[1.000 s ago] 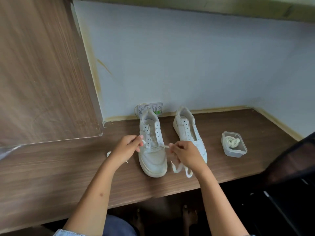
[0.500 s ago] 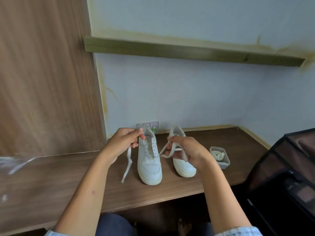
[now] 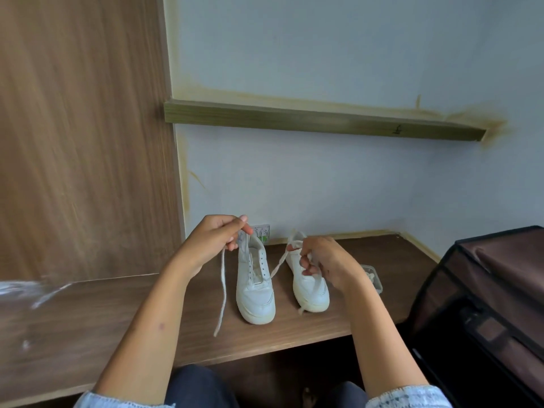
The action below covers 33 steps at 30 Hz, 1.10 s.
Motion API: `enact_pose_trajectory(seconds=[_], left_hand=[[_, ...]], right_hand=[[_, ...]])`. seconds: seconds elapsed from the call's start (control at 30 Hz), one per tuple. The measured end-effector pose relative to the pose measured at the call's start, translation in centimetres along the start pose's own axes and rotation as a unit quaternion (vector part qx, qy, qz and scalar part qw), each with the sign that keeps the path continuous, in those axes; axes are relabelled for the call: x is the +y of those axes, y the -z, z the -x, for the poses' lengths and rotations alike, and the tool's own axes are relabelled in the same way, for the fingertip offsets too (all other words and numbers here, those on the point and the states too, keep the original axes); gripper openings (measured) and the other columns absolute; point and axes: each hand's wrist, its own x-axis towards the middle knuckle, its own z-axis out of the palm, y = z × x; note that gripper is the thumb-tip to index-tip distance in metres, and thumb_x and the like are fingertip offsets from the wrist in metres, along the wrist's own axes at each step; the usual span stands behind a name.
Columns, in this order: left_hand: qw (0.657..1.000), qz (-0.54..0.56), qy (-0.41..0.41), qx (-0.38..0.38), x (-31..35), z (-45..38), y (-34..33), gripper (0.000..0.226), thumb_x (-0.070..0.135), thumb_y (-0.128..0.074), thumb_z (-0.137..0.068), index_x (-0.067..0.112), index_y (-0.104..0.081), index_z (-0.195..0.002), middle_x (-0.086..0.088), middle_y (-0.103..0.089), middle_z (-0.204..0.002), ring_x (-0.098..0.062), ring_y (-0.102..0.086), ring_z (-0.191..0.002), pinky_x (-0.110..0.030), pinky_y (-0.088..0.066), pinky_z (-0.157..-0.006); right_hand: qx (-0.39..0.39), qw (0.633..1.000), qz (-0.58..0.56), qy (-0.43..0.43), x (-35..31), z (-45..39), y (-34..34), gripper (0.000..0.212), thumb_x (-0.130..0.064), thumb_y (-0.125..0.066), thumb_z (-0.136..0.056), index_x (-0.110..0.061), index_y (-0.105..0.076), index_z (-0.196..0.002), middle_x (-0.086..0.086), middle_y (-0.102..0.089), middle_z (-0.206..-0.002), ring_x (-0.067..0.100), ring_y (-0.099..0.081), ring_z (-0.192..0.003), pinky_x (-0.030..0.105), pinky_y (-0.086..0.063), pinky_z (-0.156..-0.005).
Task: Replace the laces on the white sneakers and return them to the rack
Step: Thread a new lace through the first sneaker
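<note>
Single head view, looking forward-down at desk (image 3: 88,334) and wall (image 3: 323,187), near.

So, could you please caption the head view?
Both hands, left and right, pull a white lace from the left sneaker.

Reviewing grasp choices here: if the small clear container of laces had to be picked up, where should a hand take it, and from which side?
Take the clear container across its two long walls, coming from above. It sits flat and low on the desk, open on top, with the right hand crowding its left side, so probably come in from the right.
</note>
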Motion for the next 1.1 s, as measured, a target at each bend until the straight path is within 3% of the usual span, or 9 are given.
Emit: enact_pose_trajectory(seconds=[0.1, 0.2, 0.33, 0.5, 0.67, 0.77, 0.87, 0.97, 1.1], left_hand=[[1.000, -0.002, -0.004, 0.002, 0.5, 0.5, 0.0, 0.033, 0.032, -0.052, -0.099, 0.010, -0.073, -0.086, 0.007, -0.036, -0.052, -0.017, -0.044, -0.061, -0.016, -0.049, -0.066], [1.000, 0.000, -0.007, 0.007, 0.9, 0.8, 0.0, 0.032, 0.030, -0.051, -0.099, 0.008, -0.072, -0.088, 0.006, -0.035, -0.052, -0.018, -0.042, -0.061, -0.012, -0.049, -0.062], [1.000, -0.009, -0.008, 0.006, 0.9, 1.2, 0.0, 0.032, 0.031, -0.051, -0.099, 0.009, -0.073, -0.089, 0.004, -0.034, -0.055, -0.018, -0.044, -0.062, -0.013, -0.049, -0.064], [1.000, 0.001, 0.001, -0.021, 0.0, 1.7, -0.8, 0.032, 0.030, -0.050, -0.100, 0.011, -0.073, -0.089, 0.005, -0.043, -0.055, -0.012, -0.050, -0.058, -0.020, -0.049, -0.069], [0.997, -0.045, -0.012, -0.062, -2.1, 1.7, -4.2, 0.026, 0.027, -0.049, -0.101, 0.016, -0.072, -0.106, 0.005, -0.071, -0.093, -0.013, -0.062, -0.069, -0.026, -0.054, -0.077], [0.993, -0.046, -0.018, -0.107, -3.7, 1.3, -6.1, 0.025, 0.033, -0.051, -0.099, 0.022, -0.072, -0.106, 0.006, -0.070, -0.089, -0.012, -0.064, -0.069, -0.029, -0.052, -0.076], [0.990, -0.015, -0.014, -0.138, -4.8, 0.9, -7.1, 0.022, 0.029, -0.052, -0.099, 0.019, -0.071, -0.102, 0.006, -0.069, -0.084, -0.008, -0.055, -0.058, -0.021, -0.047, -0.066], [0.997, 0.000, -0.019, -0.073, -5.4, 0.4, -7.0, 0.018, 0.020, -0.051, -0.099, 0.019, -0.069, -0.094, 0.002, -0.065, -0.086, -0.003, -0.046, -0.055, -0.015, -0.042, -0.058], [0.995, 0.016, -0.015, 0.101, -6.8, -0.9, -5.4, 0.020, 0.015, -0.047, -0.101, 0.017, -0.066, -0.094, 0.002, -0.059, -0.081, -0.008, -0.045, -0.057, -0.017, -0.042, -0.056]], right_hand=[[0.002, 0.999, 0.036, -0.028, -0.1, 0.7, 0.2, 0.025, -0.015, -0.051, -0.090, -0.006, -0.071, -0.102, -0.002, -0.032, -0.045, 0.011, -0.023, -0.039, 0.024, -0.030, -0.048], [-0.010, 0.998, 0.065, -0.012, -0.2, 1.7, 0.4, 0.024, -0.036, -0.064, -0.091, -0.015, -0.076, -0.093, -0.002, -0.027, -0.052, 0.012, -0.022, -0.047, 0.024, -0.027, -0.050], [-0.002, 0.991, 0.134, -0.011, 0.2, 1.7, 0.6, 0.020, -0.037, -0.066, -0.091, -0.020, -0.069, -0.083, 0.001, -0.040, -0.054, 0.013, -0.031, -0.047, 0.020, -0.039, -0.046], [-0.066, 0.994, 0.088, 0.005, 0.5, 2.4, 1.2, 0.030, -0.030, -0.060, -0.095, -0.003, -0.073, -0.099, 0.004, -0.067, -0.076, 0.012, -0.055, -0.057, 0.024, -0.044, -0.061], [-0.104, 0.990, 0.039, 0.083, 1.0, 2.8, 1.0, 0.028, -0.030, -0.063, -0.095, -0.005, -0.073, -0.101, 0.007, -0.065, -0.084, 0.010, -0.052, -0.061, 0.022, -0.038, -0.059], [-0.090, 0.986, 0.060, 0.130, 1.0, 3.2, 0.9, 0.025, -0.030, -0.062, -0.095, -0.008, -0.075, -0.096, 0.010, -0.067, -0.087, 0.013, -0.054, -0.070, 0.024, -0.039, -0.066], [-0.061, 0.983, 0.071, 0.157, 1.0, 3.5, 1.4, 0.034, -0.027, -0.058, -0.097, 0.004, -0.069, -0.096, 0.017, -0.066, -0.082, 0.013, -0.053, -0.069, 0.018, -0.041, -0.063], [0.018, 0.983, 0.106, 0.149, 1.6, 2.7, 2.3, 0.035, -0.035, -0.059, -0.096, -0.002, -0.073, -0.091, 0.003, -0.063, -0.069, 0.015, -0.050, -0.066, 0.025, -0.039, -0.068], [0.124, 0.971, 0.176, 0.104, 2.8, 1.7, 3.9, 0.056, -0.050, -0.059, -0.091, 0.005, -0.067, -0.084, 0.006, -0.052, -0.063, 0.014, -0.041, -0.058, 0.024, -0.028, -0.054]])
